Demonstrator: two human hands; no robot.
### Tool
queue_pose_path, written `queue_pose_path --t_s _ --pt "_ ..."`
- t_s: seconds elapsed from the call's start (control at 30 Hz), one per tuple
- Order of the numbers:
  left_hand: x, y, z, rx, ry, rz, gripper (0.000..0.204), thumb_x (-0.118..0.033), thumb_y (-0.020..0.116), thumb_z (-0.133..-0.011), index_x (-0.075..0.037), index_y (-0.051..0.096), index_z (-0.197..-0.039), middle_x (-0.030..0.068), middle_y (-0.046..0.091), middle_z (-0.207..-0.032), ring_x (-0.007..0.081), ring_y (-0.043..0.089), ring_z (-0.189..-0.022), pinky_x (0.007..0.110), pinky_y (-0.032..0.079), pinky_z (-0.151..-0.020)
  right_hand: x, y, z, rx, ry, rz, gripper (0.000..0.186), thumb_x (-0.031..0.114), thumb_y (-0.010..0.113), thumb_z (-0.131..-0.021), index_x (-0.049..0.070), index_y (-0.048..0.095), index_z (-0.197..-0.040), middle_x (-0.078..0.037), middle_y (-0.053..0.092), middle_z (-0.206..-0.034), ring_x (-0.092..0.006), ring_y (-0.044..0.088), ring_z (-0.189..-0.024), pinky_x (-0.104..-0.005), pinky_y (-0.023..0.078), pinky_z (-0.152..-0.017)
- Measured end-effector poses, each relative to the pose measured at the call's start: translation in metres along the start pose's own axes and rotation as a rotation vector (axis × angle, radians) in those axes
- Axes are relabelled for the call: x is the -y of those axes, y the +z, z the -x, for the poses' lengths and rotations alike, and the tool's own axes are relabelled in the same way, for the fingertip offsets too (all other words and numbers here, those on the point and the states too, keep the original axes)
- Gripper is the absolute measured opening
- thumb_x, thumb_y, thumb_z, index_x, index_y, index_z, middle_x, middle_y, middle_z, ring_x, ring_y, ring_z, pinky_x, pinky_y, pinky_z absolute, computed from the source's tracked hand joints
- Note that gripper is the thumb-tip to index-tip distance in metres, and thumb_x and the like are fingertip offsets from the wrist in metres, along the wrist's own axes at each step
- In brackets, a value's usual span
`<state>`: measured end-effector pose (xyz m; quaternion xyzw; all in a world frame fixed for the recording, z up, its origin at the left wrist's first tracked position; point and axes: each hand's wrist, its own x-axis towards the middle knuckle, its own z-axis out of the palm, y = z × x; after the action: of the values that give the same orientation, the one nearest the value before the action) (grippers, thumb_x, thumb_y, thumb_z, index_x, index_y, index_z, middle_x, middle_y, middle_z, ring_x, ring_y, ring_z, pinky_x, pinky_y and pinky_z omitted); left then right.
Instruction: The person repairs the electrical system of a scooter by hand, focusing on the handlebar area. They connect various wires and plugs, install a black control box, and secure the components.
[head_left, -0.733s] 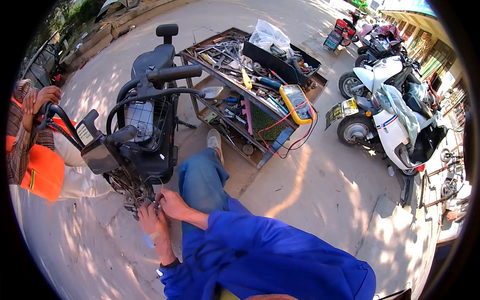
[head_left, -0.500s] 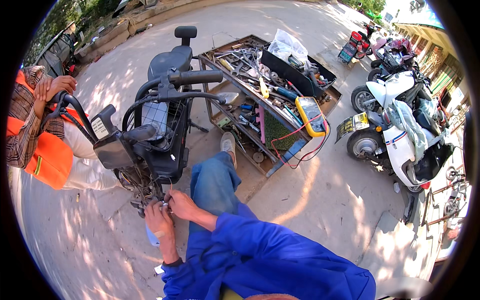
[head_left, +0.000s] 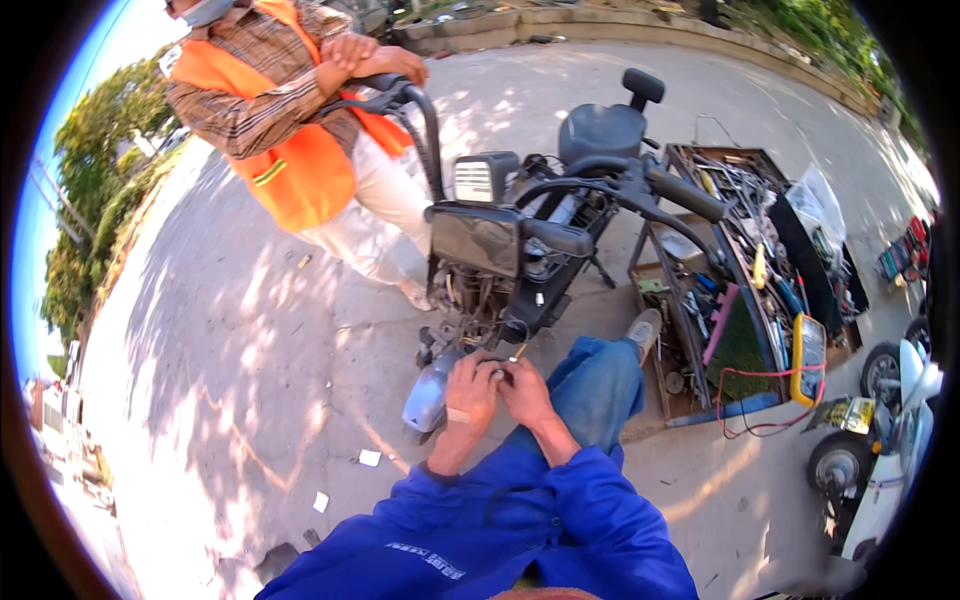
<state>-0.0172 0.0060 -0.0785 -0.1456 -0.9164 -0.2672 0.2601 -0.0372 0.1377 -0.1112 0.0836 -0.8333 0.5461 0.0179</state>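
My left hand (head_left: 472,392), with a plaster near its wrist, and my right hand (head_left: 527,393) meet fingertip to fingertip just in front of an electric scooter. A thin wire (head_left: 518,352) rises from the pinched fingers of my right hand. The left fingers are closed against the same spot; what they grip is hidden. Beyond them, loose wiring (head_left: 462,300) hangs from the scooter's opened front, under a dark panel (head_left: 476,241). Close by my left hand is the pale front mudguard (head_left: 428,392).
Across the scooter, a person in an orange vest (head_left: 290,185) leans on its left handlebar. To the right stands a metal tool cart (head_left: 682,330) full of hand tools, with a yellow multimeter (head_left: 808,360) and its red and black leads. Parked scooters (head_left: 880,470) line the far right.
My view has turned left, so the scooter and cart sit farther right and more of the other person shows. Both hands stay together at the wire.
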Motion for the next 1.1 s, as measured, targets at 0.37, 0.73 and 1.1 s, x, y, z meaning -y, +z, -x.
queue_pose_path --t_s 0.37,0.73,1.1 --pt "-0.04 -0.001 -0.015 -0.019 0.001 0.123 0.029 -0.012 0.068 -0.092 -0.007 0.066 -0.12 0.0119 0.062 -0.125 0.0342 0.062 -0.111 0.043 0.05 -0.095 -0.018 0.004 0.006 -0.053 -0.062 -0.148 0.032 0.02 0.07 -0.092 0.009 0.067 -0.122 -0.014 0.068 -0.124 -0.0317 0.064 -0.116 -0.0435 0.052 -0.098" --pt "-0.072 0.081 -0.031 0.069 -0.108 0.35 0.023 -0.022 0.067 -0.093 -0.012 0.068 -0.114 0.0091 0.06 -0.126 0.032 0.064 -0.11 0.044 0.052 -0.088 -0.053 -0.019 0.048 -0.054 0.016 -0.219 0.033 0.02 0.067 -0.094 0.009 0.064 -0.125 -0.013 0.066 -0.126 -0.0304 0.061 -0.119 -0.0425 0.05 -0.101" --pt "-0.082 0.054 -0.039 0.252 -0.132 0.01 0.018 -0.02 0.066 -0.091 -0.012 0.069 -0.107 0.0093 0.059 -0.107 0.032 0.063 -0.103 0.045 0.052 -0.085 -0.053 -0.013 0.044 -0.021 0.024 -0.237 0.034 0.02 0.064 -0.096 0.009 0.062 -0.128 -0.013 0.064 -0.129 -0.0292 0.059 -0.122 -0.0415 0.047 -0.103"
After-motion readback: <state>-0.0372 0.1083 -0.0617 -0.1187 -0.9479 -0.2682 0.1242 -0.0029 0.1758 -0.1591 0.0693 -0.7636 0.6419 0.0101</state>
